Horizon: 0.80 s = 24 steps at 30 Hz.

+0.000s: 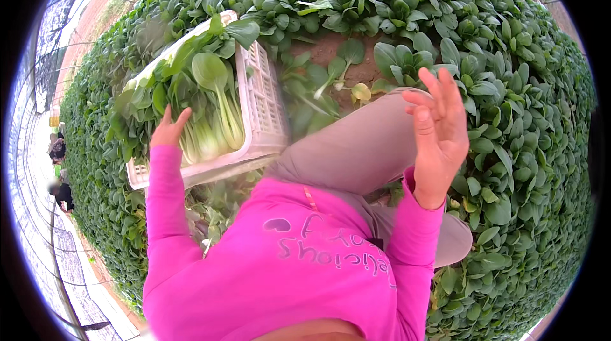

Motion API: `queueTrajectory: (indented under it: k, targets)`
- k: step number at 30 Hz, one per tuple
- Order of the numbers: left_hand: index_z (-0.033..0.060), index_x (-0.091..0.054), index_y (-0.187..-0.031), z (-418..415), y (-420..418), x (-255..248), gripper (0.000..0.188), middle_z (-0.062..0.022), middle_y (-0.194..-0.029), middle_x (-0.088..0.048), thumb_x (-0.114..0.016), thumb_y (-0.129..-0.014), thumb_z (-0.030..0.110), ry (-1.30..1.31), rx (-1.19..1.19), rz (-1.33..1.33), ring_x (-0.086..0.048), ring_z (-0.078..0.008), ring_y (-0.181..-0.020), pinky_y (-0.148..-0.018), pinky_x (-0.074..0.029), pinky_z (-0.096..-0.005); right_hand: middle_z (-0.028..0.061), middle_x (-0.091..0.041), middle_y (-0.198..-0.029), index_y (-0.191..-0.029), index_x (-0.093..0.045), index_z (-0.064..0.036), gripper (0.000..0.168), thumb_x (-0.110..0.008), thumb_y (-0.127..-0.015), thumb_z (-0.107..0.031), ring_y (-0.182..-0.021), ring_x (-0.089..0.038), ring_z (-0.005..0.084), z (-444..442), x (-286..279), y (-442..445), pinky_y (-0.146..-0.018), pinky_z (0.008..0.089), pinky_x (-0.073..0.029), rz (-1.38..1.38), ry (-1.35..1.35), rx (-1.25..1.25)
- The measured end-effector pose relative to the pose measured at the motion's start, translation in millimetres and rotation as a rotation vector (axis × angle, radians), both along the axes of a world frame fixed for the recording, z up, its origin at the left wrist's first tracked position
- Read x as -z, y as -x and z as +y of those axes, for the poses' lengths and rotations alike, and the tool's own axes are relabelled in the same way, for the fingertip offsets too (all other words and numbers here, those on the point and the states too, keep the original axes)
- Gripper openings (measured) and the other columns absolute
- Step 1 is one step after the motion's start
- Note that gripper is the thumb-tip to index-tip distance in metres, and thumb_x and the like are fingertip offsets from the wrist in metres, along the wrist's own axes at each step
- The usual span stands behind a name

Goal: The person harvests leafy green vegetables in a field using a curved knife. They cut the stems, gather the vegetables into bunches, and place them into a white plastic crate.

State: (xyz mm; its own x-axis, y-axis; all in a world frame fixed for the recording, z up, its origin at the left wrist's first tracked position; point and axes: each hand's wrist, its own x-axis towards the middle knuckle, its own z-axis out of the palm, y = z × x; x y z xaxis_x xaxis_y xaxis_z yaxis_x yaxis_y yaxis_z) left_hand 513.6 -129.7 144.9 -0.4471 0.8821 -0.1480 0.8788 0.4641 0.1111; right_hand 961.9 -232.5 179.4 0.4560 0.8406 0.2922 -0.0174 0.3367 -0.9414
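Observation:
A pale plastic crate [265, 97] with slotted sides stands at the left, filled with cut green-stemmed leafy greens [205, 135] that look like bok choy. My left hand [171, 127] is over the crate's near left part, fingers spread against the leaves; whether it grips any of them cannot be told. Raised above my knee on the right, my right hand [439, 135] is empty, its palm turned up and its fingers apart. Growing bok choy plants [405, 61] stand just beyond that knee. A loose plant [341, 69] lies on the bare soil between crate and knee.
Dense rows of leafy plants [525, 116] surround me ahead and at both sides. Trimmed leaves [210, 217] litter the ground beside the crate. At the far left edge two other people [63, 196] are by the bed, near a net-like structure [38, 150].

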Motion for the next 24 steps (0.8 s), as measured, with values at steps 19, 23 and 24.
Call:
queueTrajectory:
  k: [19,23,24]
  targets:
    - [-0.0002,-0.040,-0.134,63,60,65,0.067,-0.0166,-0.137,-0.041,-0.064,-0.079,0.029,-0.157,0.116,-0.261,-0.040,-0.0307,-0.125,-0.103,-0.030,-0.0349,0.0118,-0.067,-0.096,-0.103,-0.064,-0.003,0.032,-0.062,-0.079,-0.025,-0.083,-0.063,0.0250,-156,319,-190,-0.073,0.0369,-0.046,-0.097,1.261,0.737]
    - [0.0078,-0.056,-0.121,70,5,-29,0.042,-0.0135,-0.126,-0.050,-0.052,-0.081,0.021,-0.596,0.208,0.268,-0.049,-0.0247,-0.113,-0.098,-0.037,-0.0361,0.0170,-0.066,-0.092,-0.097,-0.067,-0.009,0.029,-0.061,-0.077,-0.029,-0.090,-0.061,0.0359,-196,385,-193,-0.079,0.0399,-0.046,0.054,1.363,0.797]
    - [0.0067,-0.056,-0.120,73,-31,-46,0.038,-0.0125,-0.128,-0.049,-0.052,-0.084,0.018,-0.666,0.267,0.403,-0.049,-0.0238,-0.115,-0.099,-0.037,-0.0377,0.0195,-0.065,-0.092,-0.093,-0.068,-0.007,0.027,-0.060,-0.076,-0.027,-0.090,-0.060,0.0378,-195,389,-190,-0.079,0.0412,-0.046,0.142,1.386,0.852]
